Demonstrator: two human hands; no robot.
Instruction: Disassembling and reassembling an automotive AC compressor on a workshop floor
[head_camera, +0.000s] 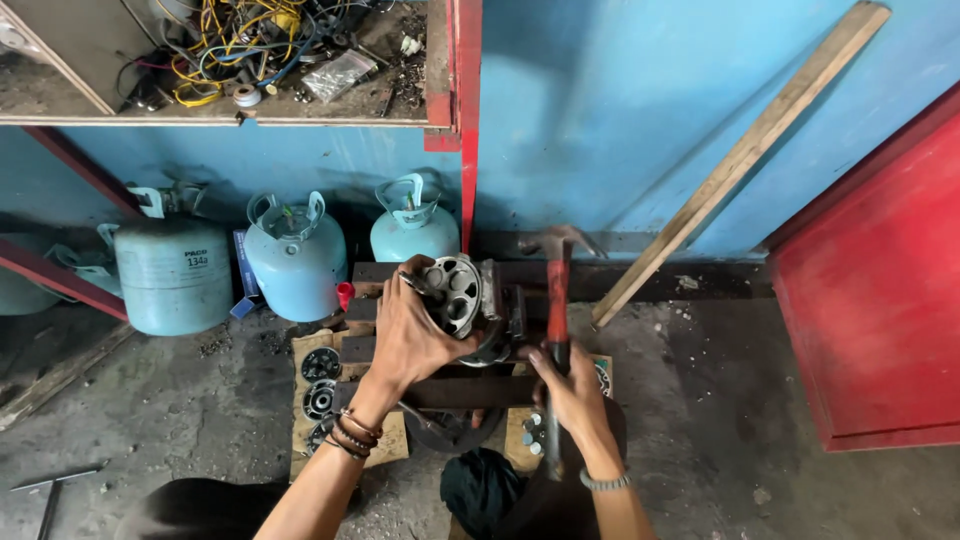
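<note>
Left hand (408, 335): forearm reaching up from the lower edge, wrist with bracelets, fingers curled tight around the left side of a round metal machine part (455, 295) with holes in its face, steadying it on dark metal bars (440, 390) laid over the concrete floor (740, 400).

Right hand (570, 385): fist closed about the red handle of a hammer (557, 300), head raised just right of the part.

Behind, by the blue wall: three pale blue gas cylinders (295, 260).
</note>
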